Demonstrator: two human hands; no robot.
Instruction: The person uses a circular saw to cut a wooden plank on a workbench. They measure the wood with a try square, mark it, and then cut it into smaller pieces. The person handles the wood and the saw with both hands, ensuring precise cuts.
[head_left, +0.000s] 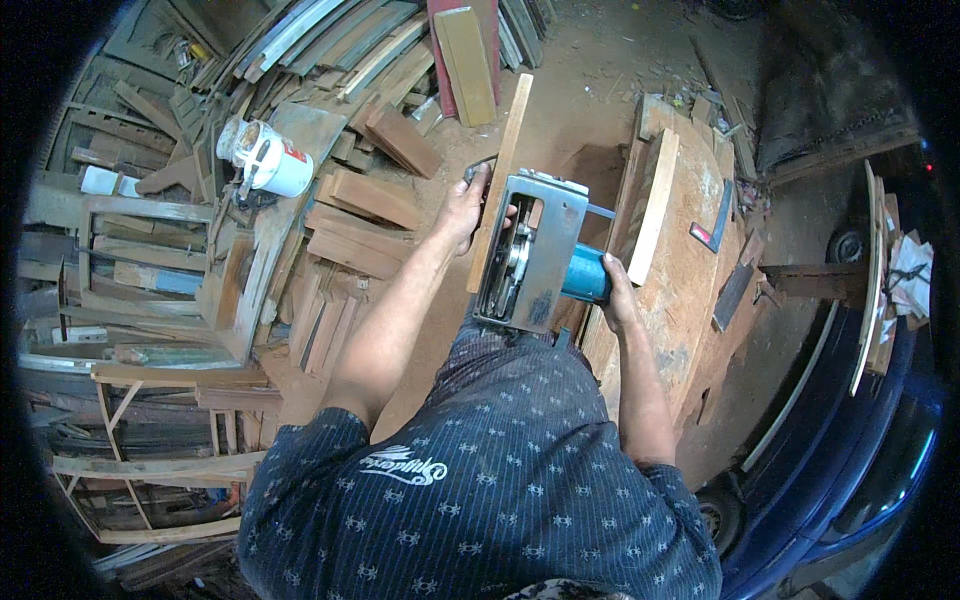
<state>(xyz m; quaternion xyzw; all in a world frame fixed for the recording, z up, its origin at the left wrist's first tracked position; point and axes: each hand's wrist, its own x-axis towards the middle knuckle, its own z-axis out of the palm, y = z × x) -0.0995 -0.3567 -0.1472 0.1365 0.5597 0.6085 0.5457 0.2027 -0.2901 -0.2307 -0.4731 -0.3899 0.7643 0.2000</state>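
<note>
Fingers of the left hand (460,214) are curled around a narrow wooden strip (514,130), with fingertips showing past its right edge, while fingers of the right hand (622,291) are clamped on the end of a teal motor housing (586,272). The housing belongs to a handheld circular saw (553,270), which is held in front of the person's waist, between the two hands, with its flat metal base plate turned up toward the viewer. The wooden strip runs along the left side of the saw and reaches well beyond it at the far end; whether the strip is fastened there cannot be told. The person wears a dark blue short-sleeved shirt (470,490) with a small pale pattern. Just right of the saw is a wooden workbench (690,290), with a pale length of timber (655,205) along its left side and a dark try square (722,215) with a red patch farther right. To the left, cut wooden blocks (360,240) lie in piles near a white bucket (286,172), and a wooden frame (150,208) is farther left. A dark blue car (850,440) fills the near right.
</note>
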